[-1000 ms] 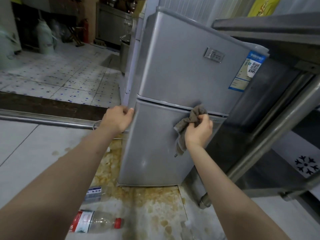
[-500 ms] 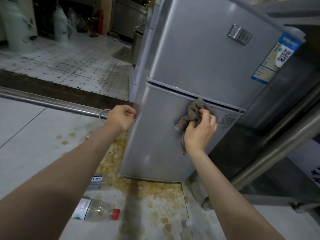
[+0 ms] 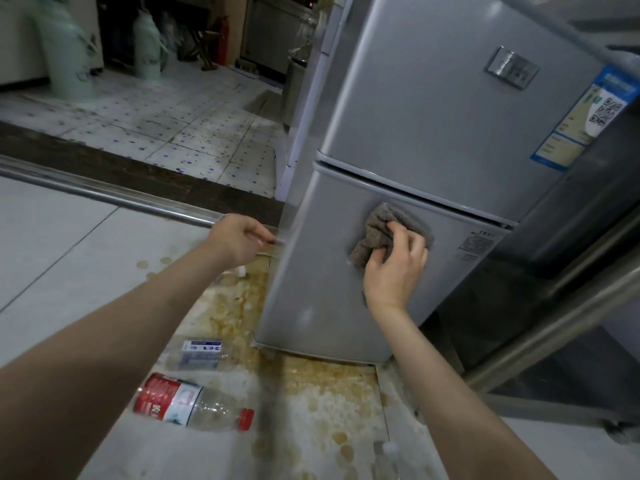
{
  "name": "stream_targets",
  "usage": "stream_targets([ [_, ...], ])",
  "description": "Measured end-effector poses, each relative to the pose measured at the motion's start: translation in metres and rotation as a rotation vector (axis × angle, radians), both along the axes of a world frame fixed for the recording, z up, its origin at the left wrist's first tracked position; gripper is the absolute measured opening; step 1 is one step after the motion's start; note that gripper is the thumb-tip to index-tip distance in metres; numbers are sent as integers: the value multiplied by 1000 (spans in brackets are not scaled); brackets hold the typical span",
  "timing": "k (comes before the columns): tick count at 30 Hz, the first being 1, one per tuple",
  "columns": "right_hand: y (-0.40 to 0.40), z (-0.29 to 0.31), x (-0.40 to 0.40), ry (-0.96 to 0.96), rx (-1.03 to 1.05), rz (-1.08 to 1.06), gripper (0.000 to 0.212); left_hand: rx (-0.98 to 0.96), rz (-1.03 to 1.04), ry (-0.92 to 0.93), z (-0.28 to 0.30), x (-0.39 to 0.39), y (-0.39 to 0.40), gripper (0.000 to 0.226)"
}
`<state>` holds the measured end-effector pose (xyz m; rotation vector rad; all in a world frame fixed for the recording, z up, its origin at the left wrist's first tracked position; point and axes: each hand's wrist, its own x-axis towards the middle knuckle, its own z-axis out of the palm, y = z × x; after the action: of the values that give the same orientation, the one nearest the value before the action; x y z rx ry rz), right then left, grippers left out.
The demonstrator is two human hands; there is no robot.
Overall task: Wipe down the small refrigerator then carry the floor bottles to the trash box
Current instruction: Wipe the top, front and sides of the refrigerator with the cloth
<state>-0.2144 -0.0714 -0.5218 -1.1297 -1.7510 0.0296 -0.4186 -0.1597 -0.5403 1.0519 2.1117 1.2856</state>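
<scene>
A small silver two-door refrigerator [image 3: 433,109] stands on the stained floor. My right hand [image 3: 394,268] grips a crumpled grey-brown rag [image 3: 377,230] and presses it against the upper part of the lower door. My left hand [image 3: 239,237] curls round the fridge's left side edge at the same height. Two empty plastic bottles lie on the floor at the lower left: one with a red label and red cap [image 3: 194,405], one clear with a white-blue label [image 3: 197,355]. A third clear bottle [image 3: 389,460] shows partly at the bottom edge.
A steel rail [image 3: 104,194] runs across the floor on the left, with a tiled room beyond it. A steel table frame [image 3: 561,317] stands close to the fridge's right side. Brown stains cover the floor in front of the fridge.
My right hand has moved the rag down from the seam between the doors onto the lower door. The view has shifted closer and lower; my left hand stays on the fridge's edge.
</scene>
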Motion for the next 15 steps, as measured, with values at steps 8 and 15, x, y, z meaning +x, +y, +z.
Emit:
stream_targets([
  [8,-14,6,-45,-94,206,94,44,-28,-45,111,9,-27,-15,22],
  [15,-12,-12,-56,-150,313,125,43,-11,-91,56,-22,-29,-10,20],
])
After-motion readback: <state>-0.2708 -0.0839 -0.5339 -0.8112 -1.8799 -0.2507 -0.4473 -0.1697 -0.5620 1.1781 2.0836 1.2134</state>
